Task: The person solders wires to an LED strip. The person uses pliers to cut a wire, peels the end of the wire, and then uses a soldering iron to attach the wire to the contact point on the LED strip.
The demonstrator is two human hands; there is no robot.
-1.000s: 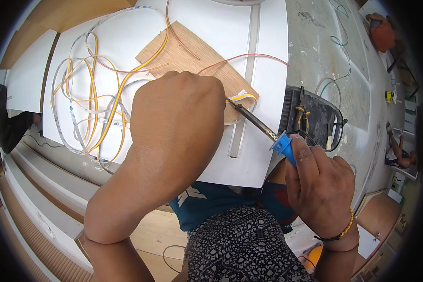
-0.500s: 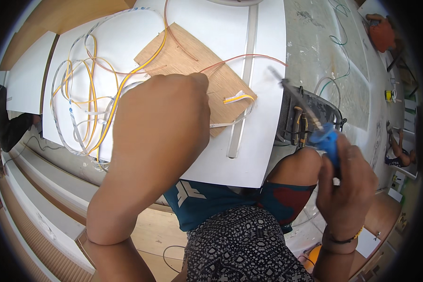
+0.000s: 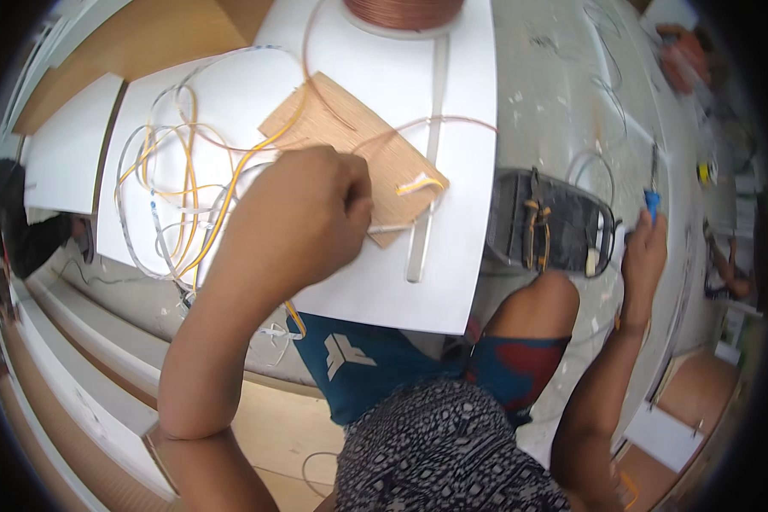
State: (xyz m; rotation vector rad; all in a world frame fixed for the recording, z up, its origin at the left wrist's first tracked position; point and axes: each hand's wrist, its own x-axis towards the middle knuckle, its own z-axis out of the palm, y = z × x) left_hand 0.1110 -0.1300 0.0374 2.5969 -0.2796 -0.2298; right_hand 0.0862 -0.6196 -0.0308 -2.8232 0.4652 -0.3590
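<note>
My left hand is a closed fist over a wooden board on the white table. Its fingertips and whatever they grip are hidden. A narrow yellow-and-white strip curls on the board, and its pale length runs back under the fist. Thin copper wire also leads towards that hand. Far out to the right, my right hand is closed round the blue handle of a soldering iron, its metal shaft pointing away from me.
A tangle of yellow and white strips covers the table's left part. A copper wire spool stands at the far edge. A metal channel lies along the right side. Beside the table is a black tool case. Other people are at both sides.
My right hand has swung outward to the right with the soldering iron, away from the table. The left fist stays over the board. The view has shifted, bringing the copper spool into sight.
</note>
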